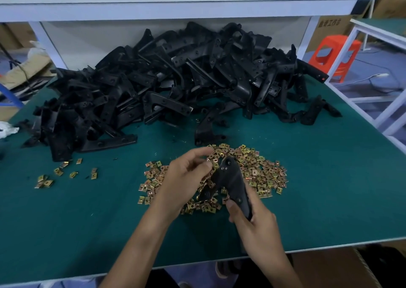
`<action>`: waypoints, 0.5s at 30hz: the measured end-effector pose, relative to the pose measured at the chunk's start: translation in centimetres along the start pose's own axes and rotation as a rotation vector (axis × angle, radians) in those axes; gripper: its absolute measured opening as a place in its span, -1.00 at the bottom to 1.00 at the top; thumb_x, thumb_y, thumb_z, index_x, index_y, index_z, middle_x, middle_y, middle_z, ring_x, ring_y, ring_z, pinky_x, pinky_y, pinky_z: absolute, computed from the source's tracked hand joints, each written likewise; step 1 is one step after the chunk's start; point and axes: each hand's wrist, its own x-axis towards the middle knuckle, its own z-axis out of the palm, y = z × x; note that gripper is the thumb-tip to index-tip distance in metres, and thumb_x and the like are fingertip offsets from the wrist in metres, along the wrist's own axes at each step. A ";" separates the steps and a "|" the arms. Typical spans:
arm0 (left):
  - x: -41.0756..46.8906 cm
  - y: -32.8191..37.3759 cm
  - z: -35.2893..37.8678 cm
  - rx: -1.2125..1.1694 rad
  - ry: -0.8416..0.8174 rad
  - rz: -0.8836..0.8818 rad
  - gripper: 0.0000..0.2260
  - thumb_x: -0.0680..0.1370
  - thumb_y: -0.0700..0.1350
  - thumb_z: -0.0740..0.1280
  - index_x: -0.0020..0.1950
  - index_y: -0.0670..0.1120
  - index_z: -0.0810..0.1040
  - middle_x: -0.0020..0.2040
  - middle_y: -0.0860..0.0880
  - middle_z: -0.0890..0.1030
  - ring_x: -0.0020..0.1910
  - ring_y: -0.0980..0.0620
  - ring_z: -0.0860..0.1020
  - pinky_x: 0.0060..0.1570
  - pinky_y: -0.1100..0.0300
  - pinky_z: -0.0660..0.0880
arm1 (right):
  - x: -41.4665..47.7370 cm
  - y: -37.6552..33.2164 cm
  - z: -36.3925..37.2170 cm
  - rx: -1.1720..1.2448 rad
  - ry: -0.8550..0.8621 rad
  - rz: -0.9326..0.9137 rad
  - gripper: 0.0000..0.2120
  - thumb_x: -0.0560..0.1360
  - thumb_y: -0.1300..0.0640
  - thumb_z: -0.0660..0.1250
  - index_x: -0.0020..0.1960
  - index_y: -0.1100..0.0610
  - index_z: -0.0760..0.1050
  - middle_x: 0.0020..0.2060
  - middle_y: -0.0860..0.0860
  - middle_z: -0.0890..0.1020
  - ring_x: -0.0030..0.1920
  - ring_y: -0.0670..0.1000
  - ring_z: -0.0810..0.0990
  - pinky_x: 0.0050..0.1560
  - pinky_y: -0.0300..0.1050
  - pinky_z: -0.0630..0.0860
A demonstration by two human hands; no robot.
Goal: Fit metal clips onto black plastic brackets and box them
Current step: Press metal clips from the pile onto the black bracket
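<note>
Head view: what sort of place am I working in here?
Most likely a small factory assembly bench: a green-matted worktable, a big heap of loose black plastic brackets at the back, and a pile of small brass-coloured metal clips waiting to be fitted.

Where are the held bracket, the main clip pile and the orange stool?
held bracket (234, 181): head view, middle of its black body.
main clip pile (260, 173): head view, clips on its right side.
orange stool (339, 40): head view, its seat top.

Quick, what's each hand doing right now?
Left hand: pinches a metal clip at the top of the black bracket.
Right hand: grips the black bracket's lower end.
</note>
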 end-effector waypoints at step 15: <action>0.5 0.4 0.6 -0.285 -0.015 -0.149 -0.88 0.60 -0.26 0.37 0.02 -0.13 0.70 -0.12 -0.10 0.70 -0.17 0.04 0.64 -0.21 0.26 0.56 | 0.1 0.0 -0.1 -0.009 -0.020 -0.007 -0.49 0.62 -0.09 0.30 0.42 -0.52 0.21 -0.02 -0.26 0.68 -0.08 -0.16 0.67 -0.13 -0.28 0.55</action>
